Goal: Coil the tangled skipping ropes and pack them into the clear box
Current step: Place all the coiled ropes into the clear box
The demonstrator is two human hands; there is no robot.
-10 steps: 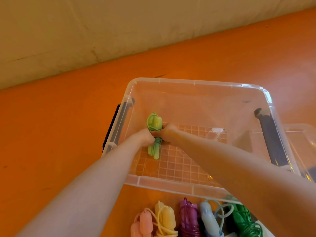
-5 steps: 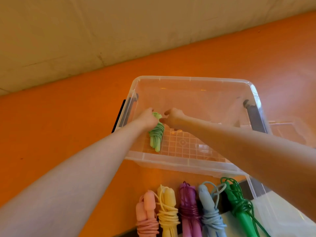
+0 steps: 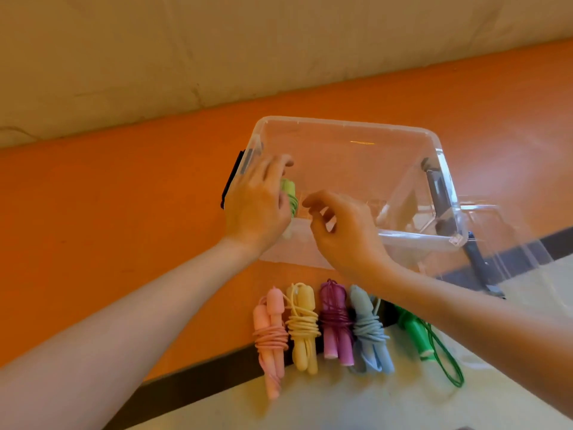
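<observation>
Peeking between both hands (image 3: 257, 206) (image 3: 347, 234), light-green rope (image 3: 290, 195) inside clear box (image 3: 341, 125)

The clear box (image 3: 347, 135) stands open, with a light green coiled rope (image 3: 290, 197) inside at its left end. Just in front of the box lie five more coiled ropes side by side: pink (image 3: 270, 333), yellow (image 3: 302, 324), purple (image 3: 335, 321), blue (image 3: 369, 330), dark green (image 3: 417, 332).

Ropes: lime (image 3: 289, 193), pink (image 3: 270, 333), yellow (image 3: 302, 324), purple (image 3: 335, 321), blue (image 3: 369, 330), green (image 3: 415, 330); floor orange (image 3: 124, 212).
</observation>
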